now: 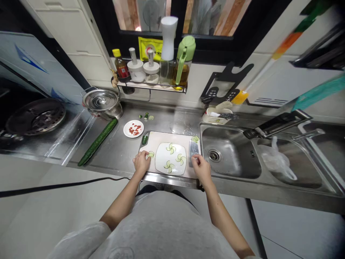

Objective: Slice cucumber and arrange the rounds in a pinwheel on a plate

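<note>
A white square plate [170, 166] lies on the cutting board [156, 136], with cucumber slices [170, 148] arranged on it in several pinwheel shapes. At the plate's left, my left hand [141, 164] has its fingertips closed on the edge of a cucumber slice [151, 154]. My right hand [202, 169] is over the board's right side, fingers bent together at the broad blade of a kitchen knife [193, 148]; what they pinch, if anything, is hidden. More cucumber slices [195, 139] sit above the blade. A dark green cucumber piece [145, 140] rests at the board's upper left corner.
Left of the board are a small plate [128, 130] of chopped red pieces, a whole cucumber [97, 142] and a lidded pot [104, 102]. Cucumber scraps [146, 116] lie behind. A sink [231, 153] is at right; a seasoning shelf [153, 85] hangs above.
</note>
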### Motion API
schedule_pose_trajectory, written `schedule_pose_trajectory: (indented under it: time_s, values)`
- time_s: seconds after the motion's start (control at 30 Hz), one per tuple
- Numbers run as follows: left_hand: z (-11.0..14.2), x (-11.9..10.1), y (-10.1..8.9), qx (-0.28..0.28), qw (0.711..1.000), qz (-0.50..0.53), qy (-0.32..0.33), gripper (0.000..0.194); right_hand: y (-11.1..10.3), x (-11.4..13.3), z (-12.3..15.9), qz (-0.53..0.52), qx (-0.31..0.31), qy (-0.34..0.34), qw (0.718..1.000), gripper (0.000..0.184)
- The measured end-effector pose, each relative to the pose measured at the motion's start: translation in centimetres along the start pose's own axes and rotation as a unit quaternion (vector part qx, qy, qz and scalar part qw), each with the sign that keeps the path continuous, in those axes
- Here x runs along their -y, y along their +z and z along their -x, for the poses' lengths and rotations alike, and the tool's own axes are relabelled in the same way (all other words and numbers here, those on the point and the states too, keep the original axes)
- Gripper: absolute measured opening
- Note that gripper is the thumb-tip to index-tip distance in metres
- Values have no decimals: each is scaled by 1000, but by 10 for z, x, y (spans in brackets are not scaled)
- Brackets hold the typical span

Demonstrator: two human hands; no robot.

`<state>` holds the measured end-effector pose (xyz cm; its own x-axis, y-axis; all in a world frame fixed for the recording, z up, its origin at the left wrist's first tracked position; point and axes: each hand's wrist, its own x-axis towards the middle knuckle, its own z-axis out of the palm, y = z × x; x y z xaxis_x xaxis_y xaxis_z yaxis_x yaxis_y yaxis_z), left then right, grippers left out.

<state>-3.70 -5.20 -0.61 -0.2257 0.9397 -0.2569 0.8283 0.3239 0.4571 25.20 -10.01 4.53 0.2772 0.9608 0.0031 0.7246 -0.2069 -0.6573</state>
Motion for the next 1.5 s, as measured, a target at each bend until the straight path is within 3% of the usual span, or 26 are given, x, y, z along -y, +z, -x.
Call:
schedule_pose_trajectory:
  time_s: [0.13, 0.23, 0.37, 0.47, 0.6, 0.77, 0.87, 1.03, 1.1, 1.3, 1.5]
  values:
    - [0, 1, 3, -14, 998, 68, 8, 12, 2, -2, 0, -9, 0, -5, 1000, 37]
    - [-3, 1, 2, -15, 980, 199, 0, 12, 5, 2, -2, -25, 4, -10, 1000, 35]
    - [-5, -9, -12, 51, 899, 434, 11, 25, 11, 21, -9, -79, 34, -27, 996, 30]
    - [0, -22, -29, 123, 854, 505, 28, 31, 20, 46, -14, -126, 80, -59, 987, 24]
    - [12, -41, -49, 168, 826, 537, 37, 31, 31, 77, -16, -167, 134, -132, 968, 18]
    - [23, -55, -55, 204, 811, 546, 57, 29, 39, 96, -16, -156, 159, -199, 954, 14]
    - [27, -58, -53, 207, 811, 544, 62, 30, 40, 97, -16, -157, 160, -206, 953, 10]
    - [31, -60, -47, 138, 839, 524, 47, 34, 37, 94, -18, -152, 140, -200, 958, 11]
    - [32, -61, -46, 160, 840, 517, 23, 37, 34, 94, -18, -144, 128, -211, 958, 11]
    - [33, -70, -50, 268, 770, 577, -55, 47, 28, 96, -18, -114, 119, -258, 952, 12]
    - [29, -71, -49, 283, 750, 592, -85, 47, 27, 94, -16, -86, 131, -286, 945, 14]
